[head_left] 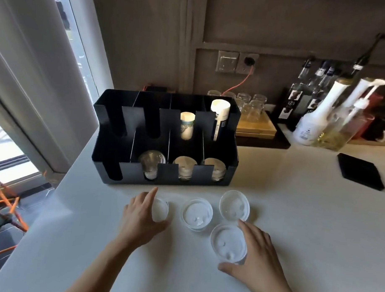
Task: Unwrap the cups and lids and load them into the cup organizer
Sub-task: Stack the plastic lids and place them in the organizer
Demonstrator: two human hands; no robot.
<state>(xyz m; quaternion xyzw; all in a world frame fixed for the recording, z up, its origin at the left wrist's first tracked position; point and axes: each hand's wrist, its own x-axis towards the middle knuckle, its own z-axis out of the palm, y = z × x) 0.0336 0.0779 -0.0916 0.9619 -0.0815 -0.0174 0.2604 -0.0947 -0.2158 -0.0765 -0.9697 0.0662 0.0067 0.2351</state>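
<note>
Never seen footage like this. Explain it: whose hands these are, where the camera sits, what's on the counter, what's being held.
There is no machine here. A person wears one camera on the head, and it looks down at both bare hands. On the white counter stands a black cup organizer, with some slots already holding cups and lids. In front of it lie four small piles of clear lids. The left hand wraps the leftmost pile, and the right hand grips the nearest pile. The middle pile and far right pile are not held.
</note>
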